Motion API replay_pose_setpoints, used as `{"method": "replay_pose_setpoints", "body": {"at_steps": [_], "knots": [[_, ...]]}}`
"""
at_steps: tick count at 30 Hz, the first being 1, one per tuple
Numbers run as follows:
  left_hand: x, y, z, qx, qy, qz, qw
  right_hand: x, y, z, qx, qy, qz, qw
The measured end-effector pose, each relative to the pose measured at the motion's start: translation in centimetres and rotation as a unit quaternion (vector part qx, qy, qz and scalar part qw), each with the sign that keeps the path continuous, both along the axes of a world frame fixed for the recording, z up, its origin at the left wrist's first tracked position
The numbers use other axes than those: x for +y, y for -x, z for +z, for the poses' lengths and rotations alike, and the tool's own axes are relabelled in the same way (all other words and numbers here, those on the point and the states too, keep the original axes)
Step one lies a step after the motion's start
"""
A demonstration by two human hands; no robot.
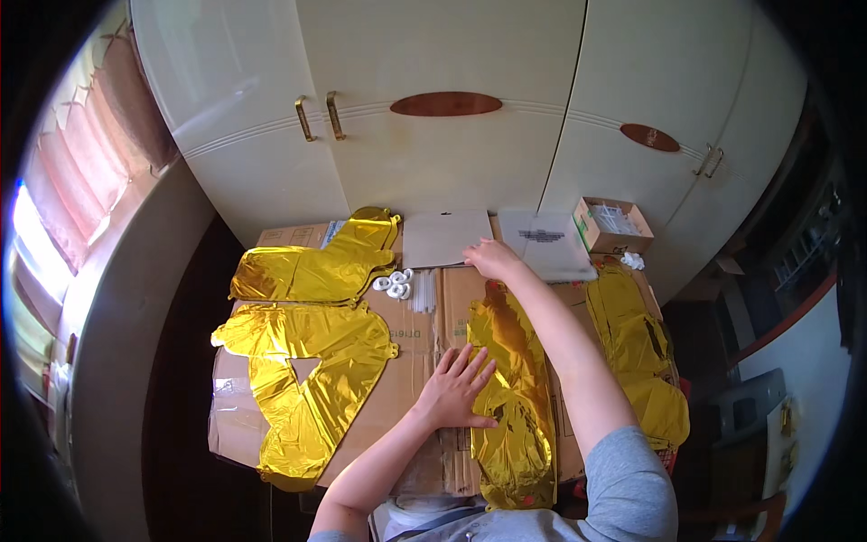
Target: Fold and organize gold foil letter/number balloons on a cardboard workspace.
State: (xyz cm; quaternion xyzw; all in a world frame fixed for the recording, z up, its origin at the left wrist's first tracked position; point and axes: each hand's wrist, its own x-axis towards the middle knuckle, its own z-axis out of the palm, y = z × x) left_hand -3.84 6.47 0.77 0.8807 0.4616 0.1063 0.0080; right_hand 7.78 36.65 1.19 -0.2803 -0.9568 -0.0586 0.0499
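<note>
My left hand (456, 396) lies flat with its fingers spread, at the left edge of a flat gold foil balloon (513, 434) in the middle of the cardboard. My right hand (494, 259) reaches past that balloon's far end. Its fingers are bent together at the near right corner of a flat grey sheet (442, 237); whatever they pinch is hidden. Just left of them are white ribbon rolls (395, 284) and a bundle of thin clear straws (422, 294). A pale plastic bag (551, 248) lies to the right of the sheet.
More flat gold balloons lie around: one at far left (312, 271), one at near left (325, 388), others on the right (623, 316). An open carton (617, 237) holds clear plastic pieces. Cream cabinets (442, 163) stand behind the cardboard (397, 434); a curtain (86, 163) hangs left.
</note>
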Motion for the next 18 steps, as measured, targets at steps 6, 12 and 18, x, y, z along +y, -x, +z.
{"method": "replay_pose_setpoints", "body": {"at_steps": [6,12,18], "knots": [[-0.2,0.0,0.3,0.004,-0.003,0.001,1.000,-0.8,0.2,2.5,0.026,-0.204,-0.004,0.979],[-0.2,0.1,0.0,0.016,-0.006,0.005,1.000,-6.2,-2.9,9.7,0.182,-0.329,0.033,0.926],[0.1,0.5,-1.2,-0.061,0.007,0.017,0.998,-19.2,-10.9,8.9,0.233,-0.330,0.097,0.910]]}}
